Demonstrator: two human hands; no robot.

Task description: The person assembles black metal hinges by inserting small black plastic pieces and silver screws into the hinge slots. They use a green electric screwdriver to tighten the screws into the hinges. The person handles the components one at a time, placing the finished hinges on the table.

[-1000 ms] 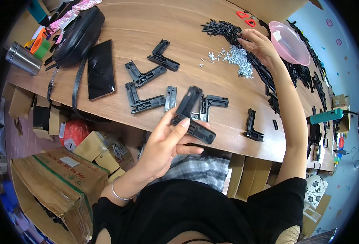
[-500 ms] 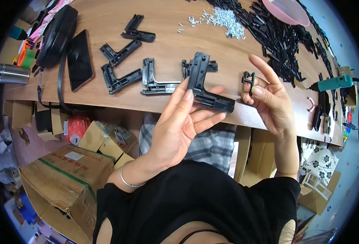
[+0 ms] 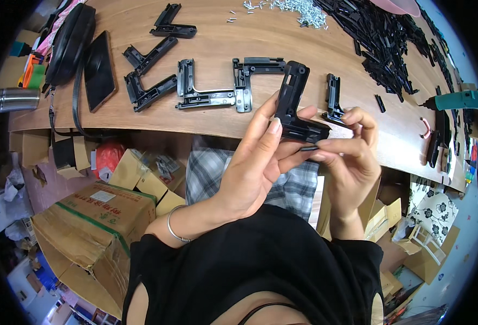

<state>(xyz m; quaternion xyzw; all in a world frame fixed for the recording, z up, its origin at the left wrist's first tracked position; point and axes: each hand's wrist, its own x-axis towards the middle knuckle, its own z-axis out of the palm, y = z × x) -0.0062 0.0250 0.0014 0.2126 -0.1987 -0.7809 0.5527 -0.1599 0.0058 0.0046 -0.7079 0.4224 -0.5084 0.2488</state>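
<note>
My left hand [image 3: 252,170] is closed around a black L-shaped plastic bracket [image 3: 292,97], its thumb across the inner corner. My right hand [image 3: 355,165] pinches a small, thin black strip [image 3: 308,148] between thumb and forefinger, just below the short arm of that bracket. Whether strip and bracket touch, I cannot tell. Behind my right fingers another black bracket [image 3: 333,95] lies on the table, its lower end partly hidden. More L-shaped brackets [image 3: 206,99] are spread to the left, and a further one [image 3: 243,86] lies just beside my left hand.
On the wooden table [image 3: 212,40] are a heap of small silvery screws [image 3: 304,12] and a large pile of black strips [image 3: 379,49]. A teal power tool [image 3: 458,99] is at right. A phone [image 3: 100,71], black case [image 3: 72,46] and metal cup [image 3: 17,100] sit left.
My right hand has come left and down to the held bracket, now pinching a thin strip. The small black parts seen at its fingers earlier are gone from them. The view has shifted.
</note>
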